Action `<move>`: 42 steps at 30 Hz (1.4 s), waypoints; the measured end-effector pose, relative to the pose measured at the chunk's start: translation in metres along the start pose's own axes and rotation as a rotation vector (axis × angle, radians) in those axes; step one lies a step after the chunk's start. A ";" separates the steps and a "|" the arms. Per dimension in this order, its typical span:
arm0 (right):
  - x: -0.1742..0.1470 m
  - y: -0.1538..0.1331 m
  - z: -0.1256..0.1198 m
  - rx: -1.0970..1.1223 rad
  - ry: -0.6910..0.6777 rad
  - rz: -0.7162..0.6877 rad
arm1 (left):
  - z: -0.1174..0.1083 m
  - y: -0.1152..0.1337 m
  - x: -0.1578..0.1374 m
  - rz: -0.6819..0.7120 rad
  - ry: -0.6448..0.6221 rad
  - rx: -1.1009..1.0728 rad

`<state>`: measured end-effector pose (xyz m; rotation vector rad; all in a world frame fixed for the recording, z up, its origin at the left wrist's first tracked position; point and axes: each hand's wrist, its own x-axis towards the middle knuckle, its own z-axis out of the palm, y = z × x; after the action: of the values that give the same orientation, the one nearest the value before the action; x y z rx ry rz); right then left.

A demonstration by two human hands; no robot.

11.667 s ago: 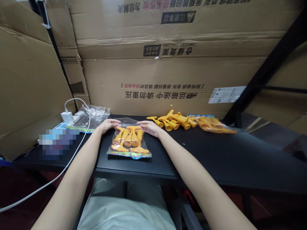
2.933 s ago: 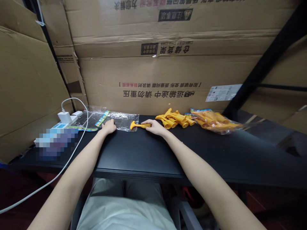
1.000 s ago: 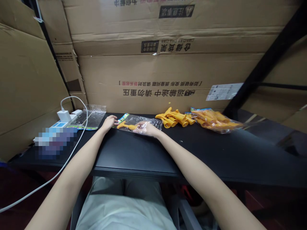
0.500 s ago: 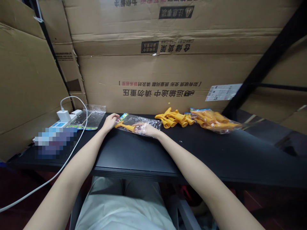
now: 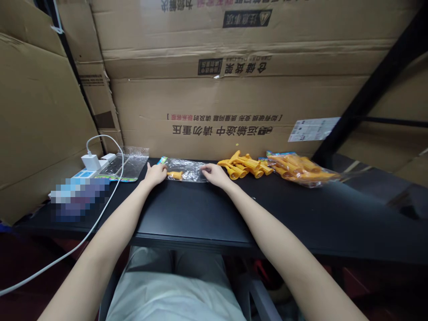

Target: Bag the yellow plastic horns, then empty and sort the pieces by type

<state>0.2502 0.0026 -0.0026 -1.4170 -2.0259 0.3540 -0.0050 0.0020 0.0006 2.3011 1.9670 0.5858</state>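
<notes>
A clear plastic bag (image 5: 192, 165) with a colourful header lies across the back of the black table between my two hands. Inside its left part is one orange plastic piece (image 5: 174, 175) with a tube-like end; its other end is hidden by my left hand (image 5: 156, 174). That hand is closed over the bag's left part, fingers curled at the piece. At the bag's right end, my right hand (image 5: 216, 174) pinches the plastic film between thumb and fingers. Just right of it lies a pile of similar orange pieces (image 5: 245, 166), some with branched ends.
A filled bag of orange pieces (image 5: 297, 168) lies farther right. On the left are flat clear bags (image 5: 129, 165), a power strip with a white charger (image 5: 90, 160) and its cable (image 5: 110, 196). Cardboard walls (image 5: 200, 98) stand behind and left of the black table (image 5: 197, 214).
My right hand has come out of the bag and moved to its right end, leaving the orange piece inside. My left hand has shifted from the header onto the bag by the piece.
</notes>
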 end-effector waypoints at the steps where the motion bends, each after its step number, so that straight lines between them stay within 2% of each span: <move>1: 0.000 0.003 -0.005 -0.094 0.074 0.000 | -0.003 -0.001 -0.001 -0.032 0.032 0.044; 5: -0.004 0.014 -0.027 -0.367 0.315 0.087 | -0.009 -0.005 -0.003 -0.127 0.114 0.132; 9: -0.008 0.028 -0.039 -0.484 0.412 0.196 | -0.002 -0.008 -0.001 -0.067 0.168 0.056; 11: -0.008 0.034 -0.040 -0.530 0.349 0.276 | 0.005 -0.009 0.001 -0.036 0.125 0.018; 14: -0.008 0.039 -0.039 -0.589 0.094 0.393 | 0.013 -0.012 0.004 -0.014 -0.058 0.016; 16: -0.008 0.040 -0.037 -0.611 -0.023 0.410 | 0.015 -0.014 0.006 0.009 -0.140 0.029; 19: -0.008 0.041 -0.035 -0.612 0.033 0.414 | 0.016 -0.017 0.007 0.023 -0.133 0.011; 22: -0.008 0.046 -0.034 -0.598 0.115 0.482 | 0.016 -0.019 0.008 0.013 -0.122 -0.015; 26: -0.007 0.055 -0.033 -0.574 0.122 0.525 | 0.017 -0.019 0.008 0.008 -0.122 -0.013; 30: -0.006 0.056 -0.031 -0.570 0.186 0.525 | 0.016 -0.018 0.007 -0.004 -0.114 -0.039; 34: -0.004 0.053 -0.030 -0.646 0.155 0.509 | 0.013 -0.016 0.006 0.012 -0.120 -0.019; 38: -0.004 0.055 -0.028 -0.622 0.110 0.526 | 0.012 -0.015 0.005 0.003 -0.126 -0.009; 42: -0.004 0.059 -0.029 -0.525 0.186 0.505 | 0.012 -0.016 0.005 0.018 -0.137 0.019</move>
<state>0.3137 0.0174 -0.0143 -2.1984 -1.6519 -0.1212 -0.0154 0.0124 -0.0135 2.3048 1.9007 0.4005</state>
